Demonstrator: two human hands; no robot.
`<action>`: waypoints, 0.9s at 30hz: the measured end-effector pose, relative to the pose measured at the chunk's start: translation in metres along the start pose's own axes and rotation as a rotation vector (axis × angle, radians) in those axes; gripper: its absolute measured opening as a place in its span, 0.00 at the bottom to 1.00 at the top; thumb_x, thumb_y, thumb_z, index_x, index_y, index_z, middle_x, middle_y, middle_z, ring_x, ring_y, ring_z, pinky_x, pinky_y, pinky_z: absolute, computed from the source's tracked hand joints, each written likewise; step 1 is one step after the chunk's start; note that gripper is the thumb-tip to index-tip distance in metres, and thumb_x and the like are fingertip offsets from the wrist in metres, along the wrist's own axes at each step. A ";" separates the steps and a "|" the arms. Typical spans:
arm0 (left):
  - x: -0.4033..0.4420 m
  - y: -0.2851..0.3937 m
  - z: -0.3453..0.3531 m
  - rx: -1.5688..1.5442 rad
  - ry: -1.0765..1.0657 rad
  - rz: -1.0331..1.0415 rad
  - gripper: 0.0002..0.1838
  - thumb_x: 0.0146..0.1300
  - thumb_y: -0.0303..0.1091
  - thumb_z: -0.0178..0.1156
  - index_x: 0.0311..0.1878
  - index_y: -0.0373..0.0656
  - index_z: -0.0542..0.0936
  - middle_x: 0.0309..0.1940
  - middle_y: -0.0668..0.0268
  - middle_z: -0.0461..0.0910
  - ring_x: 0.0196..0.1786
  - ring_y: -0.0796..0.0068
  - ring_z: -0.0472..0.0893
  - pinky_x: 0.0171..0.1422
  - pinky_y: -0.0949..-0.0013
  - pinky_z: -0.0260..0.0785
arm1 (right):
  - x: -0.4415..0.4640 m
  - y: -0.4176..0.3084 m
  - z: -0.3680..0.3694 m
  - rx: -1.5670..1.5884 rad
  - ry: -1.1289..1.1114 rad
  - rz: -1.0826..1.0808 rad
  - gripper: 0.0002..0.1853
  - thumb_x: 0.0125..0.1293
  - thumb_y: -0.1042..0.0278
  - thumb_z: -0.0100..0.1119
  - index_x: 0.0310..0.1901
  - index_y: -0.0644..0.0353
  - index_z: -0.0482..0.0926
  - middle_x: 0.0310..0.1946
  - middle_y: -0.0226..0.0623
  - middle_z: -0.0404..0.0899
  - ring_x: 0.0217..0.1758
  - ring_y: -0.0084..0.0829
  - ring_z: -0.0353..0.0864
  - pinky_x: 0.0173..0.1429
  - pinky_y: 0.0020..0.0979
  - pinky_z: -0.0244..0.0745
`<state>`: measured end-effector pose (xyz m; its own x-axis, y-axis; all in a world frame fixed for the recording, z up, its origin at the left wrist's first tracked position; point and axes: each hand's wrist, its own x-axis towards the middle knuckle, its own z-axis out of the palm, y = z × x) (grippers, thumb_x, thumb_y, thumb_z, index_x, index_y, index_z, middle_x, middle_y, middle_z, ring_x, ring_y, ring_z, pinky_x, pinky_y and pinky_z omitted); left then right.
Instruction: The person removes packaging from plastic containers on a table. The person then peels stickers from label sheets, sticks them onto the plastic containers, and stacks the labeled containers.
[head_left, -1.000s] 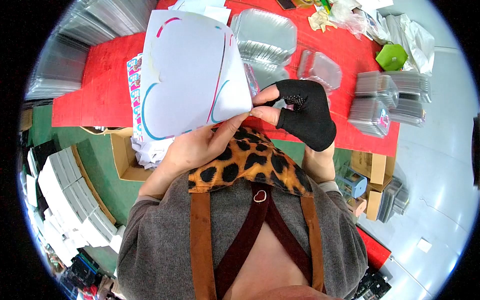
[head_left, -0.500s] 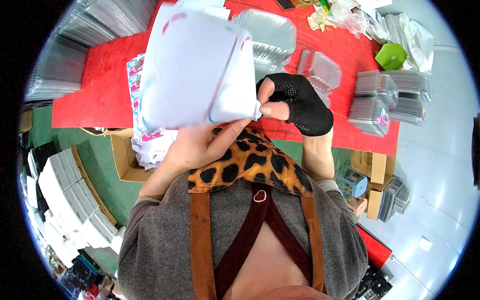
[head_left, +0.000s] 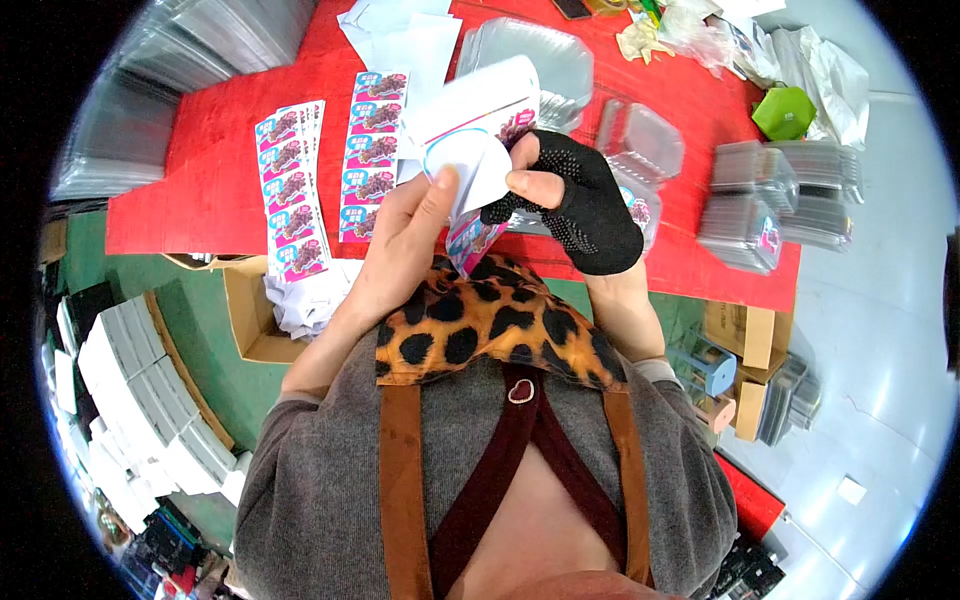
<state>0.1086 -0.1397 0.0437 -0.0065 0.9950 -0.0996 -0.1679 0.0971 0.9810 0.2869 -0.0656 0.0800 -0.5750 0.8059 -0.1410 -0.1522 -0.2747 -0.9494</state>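
Note:
A sticker sheet (head_left: 472, 104) is bent and curled between my two hands over the table's near edge. Its white back faces up, and pink grape-print labels show at its right side and lower end. My bare left hand (head_left: 412, 222) pinches the folded white part between thumb and fingers. On the right, my right hand (head_left: 582, 205), in a black fingerless glove, grips the sheet's other side with thumb and forefinger. Left of my hands lie a strip of grape labels (head_left: 372, 155) and a stack of label strips (head_left: 290, 190). The glove partly covers the clear containers behind it.
Clear plastic clamshell containers (head_left: 545, 60) stand at the back of the red table (head_left: 215, 150), with another clear container (head_left: 645, 140) to the right. Stacked containers (head_left: 745, 215) occupy the right end. White paper sheets (head_left: 410, 45) lie behind. Below left is a cardboard box (head_left: 245, 320) with paper scraps.
The sheet, earlier held broad and flat, is now bent and curled, showing printed labels. My left hand has risen, and the label strip behind has come into view.

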 end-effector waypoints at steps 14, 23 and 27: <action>0.008 0.000 0.003 0.343 -0.024 0.402 0.13 0.75 0.34 0.51 0.47 0.32 0.78 0.31 0.69 0.77 0.34 0.85 0.70 0.38 0.76 0.63 | -0.001 0.011 -0.006 0.150 0.132 0.152 0.15 0.68 0.59 0.55 0.38 0.66 0.77 0.36 0.39 0.81 0.38 0.31 0.84 0.43 0.32 0.79; 0.008 -0.019 -0.007 0.274 0.095 0.336 0.13 0.70 0.31 0.55 0.29 0.33 0.75 0.16 0.67 0.70 0.21 0.83 0.66 0.25 0.71 0.57 | -0.009 0.000 -0.008 -0.184 0.069 -0.215 0.24 0.72 0.49 0.51 0.38 0.68 0.81 0.34 0.37 0.83 0.40 0.28 0.83 0.46 0.29 0.76; 0.005 -0.012 -0.006 0.249 0.088 0.289 0.12 0.69 0.30 0.56 0.31 0.33 0.76 0.16 0.66 0.70 0.21 0.81 0.66 0.25 0.70 0.58 | -0.008 -0.013 -0.008 -0.949 0.126 -0.674 0.21 0.50 0.60 0.75 0.46 0.56 0.84 0.42 0.40 0.84 0.44 0.39 0.83 0.49 0.32 0.75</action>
<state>0.1046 -0.1356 0.0303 -0.1050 0.9774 0.1834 0.0972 -0.1735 0.9800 0.2998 -0.0645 0.0913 -0.5152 0.6998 0.4948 0.2961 0.6871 -0.6635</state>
